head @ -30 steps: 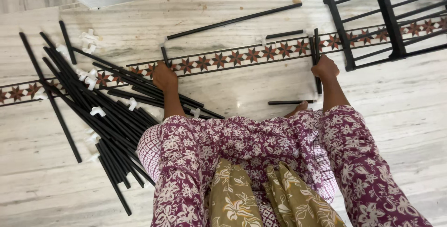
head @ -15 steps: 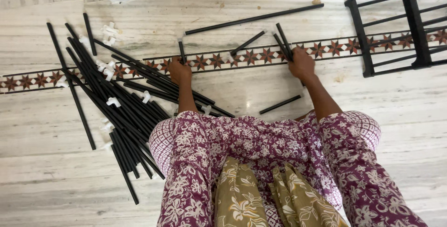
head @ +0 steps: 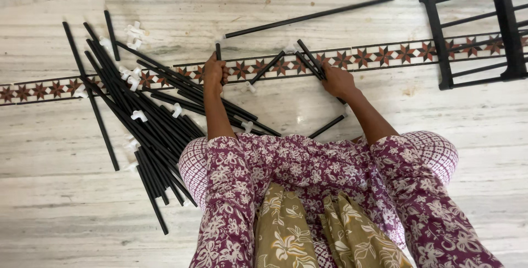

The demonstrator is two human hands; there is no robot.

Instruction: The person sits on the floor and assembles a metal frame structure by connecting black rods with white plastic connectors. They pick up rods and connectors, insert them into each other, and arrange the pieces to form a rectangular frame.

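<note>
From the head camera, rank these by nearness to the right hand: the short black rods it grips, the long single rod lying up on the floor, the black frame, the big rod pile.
Measured from the right hand:
1. Short black rods, in its grip, just above-left.
2. Long single rod, farther up the floor.
3. Black frame at far right and big rod pile at left: too close to call.

The floor (head: pixel 385 136) is pale, streaked marble, glossy under soft even light. A dark border band (head: pixel 33 92) of red-and-white star tiles runs across it from left to right. At the upper right stands a black metal frame (head: pixel 440 42) with horizontal bars.
</note>
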